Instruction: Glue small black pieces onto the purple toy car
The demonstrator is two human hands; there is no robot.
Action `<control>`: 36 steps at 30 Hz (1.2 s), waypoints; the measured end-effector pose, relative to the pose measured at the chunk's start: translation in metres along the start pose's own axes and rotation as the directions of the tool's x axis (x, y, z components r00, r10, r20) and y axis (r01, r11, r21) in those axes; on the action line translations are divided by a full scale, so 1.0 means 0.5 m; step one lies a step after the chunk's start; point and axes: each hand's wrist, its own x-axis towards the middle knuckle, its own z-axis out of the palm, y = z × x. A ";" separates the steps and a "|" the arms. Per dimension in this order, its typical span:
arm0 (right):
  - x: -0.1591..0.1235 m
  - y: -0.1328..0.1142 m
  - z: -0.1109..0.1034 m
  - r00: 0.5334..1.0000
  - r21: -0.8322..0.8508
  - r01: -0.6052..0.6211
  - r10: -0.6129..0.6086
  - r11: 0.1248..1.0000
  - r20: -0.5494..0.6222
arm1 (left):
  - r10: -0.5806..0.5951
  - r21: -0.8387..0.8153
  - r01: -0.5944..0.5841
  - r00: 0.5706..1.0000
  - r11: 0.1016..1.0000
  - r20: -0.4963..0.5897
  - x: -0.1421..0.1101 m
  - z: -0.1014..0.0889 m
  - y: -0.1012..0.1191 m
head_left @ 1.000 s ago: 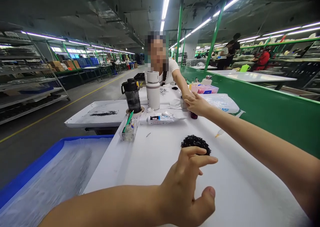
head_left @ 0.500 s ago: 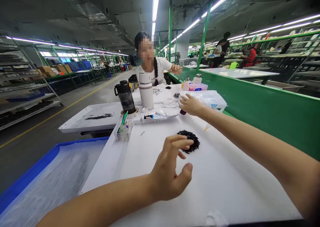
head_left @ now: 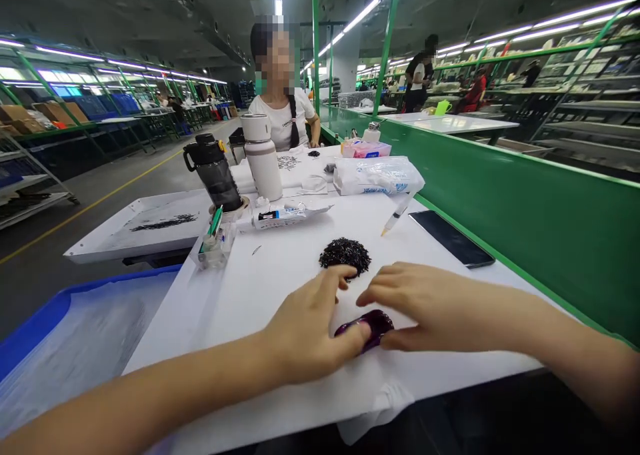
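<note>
I found the glossy purple piece [head_left: 379, 323] at lower centre of the frame, below a black sliver heap [head_left: 345, 252]. The left hand [head_left: 307, 328] overlapped it, grip indeterminable; the right hand [head_left: 425, 301] was spread beside it.

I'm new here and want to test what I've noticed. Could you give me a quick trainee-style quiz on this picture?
1. Which thing lies between the left hand and the right hand?
A) phone
B) dark purple object
C) syringe

2. True or false: in the picture, the black bottle stands to the left of the white bottle.

3. Fill in the colour: the pile just beyond the hands is made of small ____ pieces.

Key:
1. B
2. True
3. black
</note>
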 end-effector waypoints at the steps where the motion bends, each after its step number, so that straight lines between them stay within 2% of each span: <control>1: -0.006 0.023 -0.004 0.993 0.123 -0.035 0.048 0.992 -0.107 | 0.028 0.058 -0.029 0.999 0.998 0.027 -0.007 0.008 -0.001; 2: -0.011 0.051 -0.010 0.942 0.222 -0.070 0.138 0.973 -0.306 | 0.061 0.114 -0.067 0.997 0.991 0.051 -0.013 0.013 -0.001; 3: -0.013 0.081 -0.017 0.794 0.353 -0.128 0.309 0.927 -0.523 | 0.094 0.167 -0.104 0.993 0.981 0.068 -0.018 0.017 -0.001; 4: -0.011 0.113 -0.024 0.561 0.542 -0.150 0.523 0.827 -0.642 | 0.121 0.210 -0.136 0.989 0.968 0.084 -0.022 0.018 -0.001; 5: -0.007 0.143 -0.028 0.455 0.621 -0.158 0.615 0.768 -0.645 | 0.139 0.240 -0.158 0.986 0.958 0.096 -0.024 0.019 -0.001; 6: 0.001 0.170 -0.029 0.435 0.684 -0.160 0.673 0.712 -0.598 | 0.150 0.258 -0.170 0.984 0.951 0.095 -0.025 0.018 -0.001; 8: 0.022 0.211 -0.023 0.520 0.809 -0.154 0.743 0.567 -0.421 | 0.170 0.268 -0.179 0.984 0.947 0.057 -0.025 0.017 -0.003; 10: 0.045 0.235 -0.010 0.611 0.886 -0.179 0.754 0.427 -0.240 | 0.185 0.257 -0.176 0.983 0.950 -0.011 -0.023 0.017 -0.007; 12: 0.064 0.244 0.000 0.646 0.924 -0.200 0.753 0.325 -0.125 | 0.177 0.238 -0.154 0.981 0.959 -0.078 -0.020 0.017 -0.011; 14: 0.076 0.242 -0.001 0.629 0.947 -0.172 0.770 0.270 -0.106 | 0.152 0.215 -0.125 0.982 0.969 -0.115 -0.018 0.016 -0.014; 16: 0.081 0.224 -0.013 0.572 0.960 -0.074 0.800 0.271 -0.182 | 0.134 0.201 -0.107 0.983 0.974 -0.127 -0.016 0.016 -0.016; 18: 0.081 0.184 -0.030 0.490 0.937 0.084 0.804 0.340 -0.336 | 0.135 0.200 -0.106 0.982 0.974 -0.136 -0.014 0.015 -0.018; 19: 0.080 0.156 -0.038 0.445 0.890 0.197 0.771 0.412 -0.455 | 0.136 0.202 -0.107 0.981 0.973 -0.137 -0.014 0.014 -0.019; 21: 0.075 0.092 -0.048 0.420 0.786 0.365 0.666 0.498 -0.617 | 0.138 0.204 -0.108 0.980 0.973 -0.140 -0.013 0.014 -0.020; 22: 0.072 0.061 -0.050 0.448 0.723 0.488 0.571 0.489 -0.688 | 0.139 0.204 -0.108 0.980 0.973 -0.142 -0.012 0.014 -0.021; 23: 0.068 0.034 -0.049 0.518 0.726 0.539 0.512 0.427 -0.685 | 0.137 0.203 -0.107 0.981 0.973 -0.140 -0.012 0.014 -0.021; 24: 0.064 0.013 -0.047 0.610 0.752 0.555 0.441 0.356 -0.659 | 0.132 0.202 -0.103 0.982 0.974 -0.136 -0.011 0.015 -0.020; 25: 0.059 -0.002 -0.043 0.734 0.804 0.516 0.332 0.295 -0.593 | 0.126 0.201 -0.098 0.983 0.975 -0.132 -0.010 0.015 -0.020; 26: 0.055 -0.010 -0.039 0.827 0.858 0.454 0.243 0.240 -0.506 | 0.119 0.202 -0.091 0.985 0.975 -0.128 -0.010 0.016 -0.020; 27: 0.051 -0.013 -0.034 0.896 0.897 0.392 0.137 0.203 -0.422 | 0.113 0.204 -0.085 0.986 0.975 -0.125 -0.009 0.017 -0.019; 28: 0.047 -0.012 -0.029 0.933 0.922 0.342 0.049 0.182 -0.355 | 0.107 0.206 -0.080 0.987 0.975 -0.123 -0.008 0.017 -0.020; 29: 0.044 -0.009 -0.024 0.945 0.931 0.326 -0.018 0.162 -0.327 | 0.101 0.211 -0.074 0.988 0.975 -0.121 -0.007 0.018 -0.020; 31: 0.038 -0.002 -0.015 0.929 0.919 0.368 -0.086 0.143 -0.359 | 0.093 0.225 -0.066 0.989 0.972 -0.112 -0.005 0.018 -0.021; 34: 0.032 0.002 -0.006 0.899 0.880 0.438 -0.078 0.185 -0.431 | 0.090 0.251 -0.063 0.991 0.966 -0.098 -0.003 0.018 -0.023; 36: 0.029 0.001 -0.001 0.896 0.866 0.441 -0.066 0.235 -0.439 | 0.097 0.259 -0.067 0.990 0.964 -0.103 -0.004 0.017 -0.022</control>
